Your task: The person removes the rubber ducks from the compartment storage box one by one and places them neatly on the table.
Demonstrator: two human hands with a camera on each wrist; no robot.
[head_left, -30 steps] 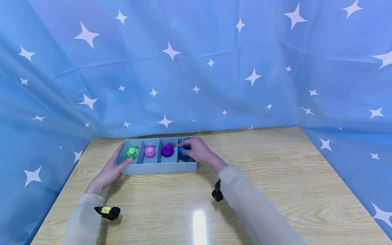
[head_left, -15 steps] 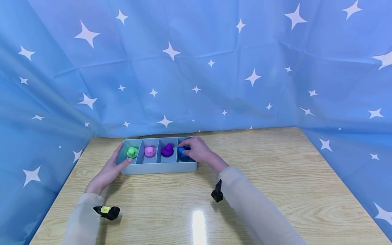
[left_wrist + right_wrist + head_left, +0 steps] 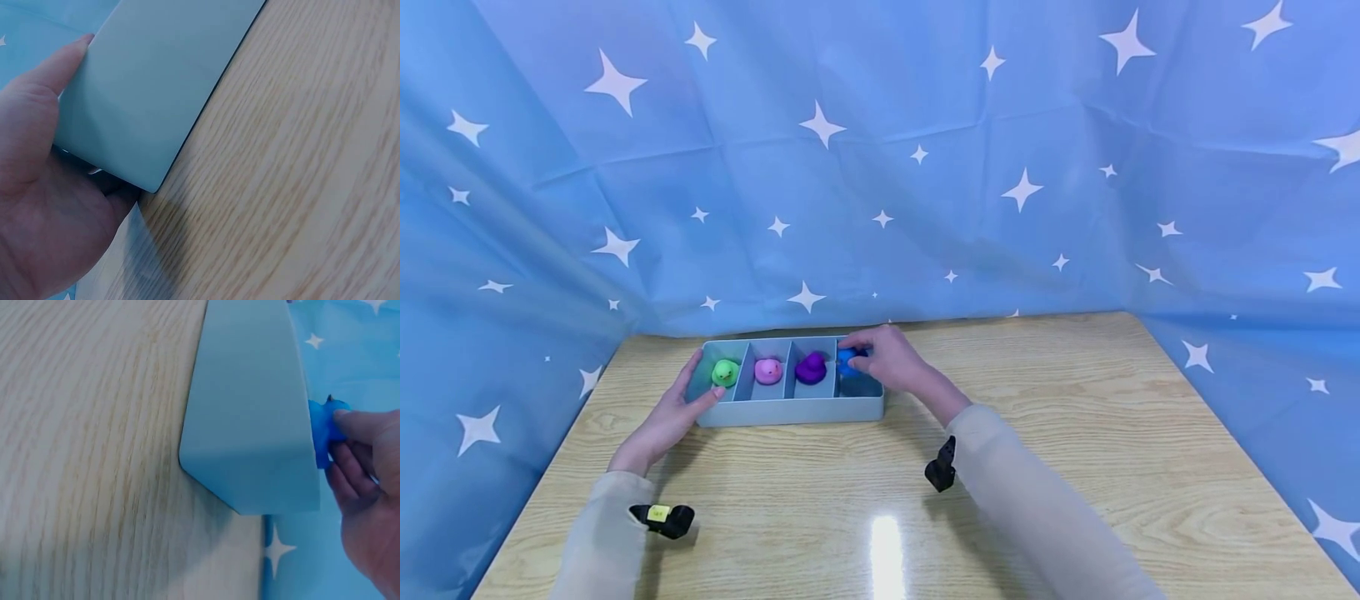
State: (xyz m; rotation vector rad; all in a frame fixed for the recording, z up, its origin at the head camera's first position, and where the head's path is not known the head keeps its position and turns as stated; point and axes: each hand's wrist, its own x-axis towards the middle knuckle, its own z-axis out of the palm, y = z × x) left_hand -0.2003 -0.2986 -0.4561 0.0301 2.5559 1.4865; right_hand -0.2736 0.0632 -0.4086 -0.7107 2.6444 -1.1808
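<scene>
Blue duck [image 3: 319, 428] raised by R hand [image 3: 892, 360], starry drape [image 3: 925, 192] behind wood tbl [image 3: 1075, 392].

Your left hand [image 3: 666, 419] gripped the tray [image 3: 790, 412] near the table's [image 3: 1075, 417] far edge; your right hand [image 3: 891, 360] pinched the blue duck [image 3: 846, 363].

A curtained-off tabletop set: blue star-print cloth [image 3: 925, 100] hangs along 3 sides of a wood-grain table [image 3: 1075, 467].
</scene>
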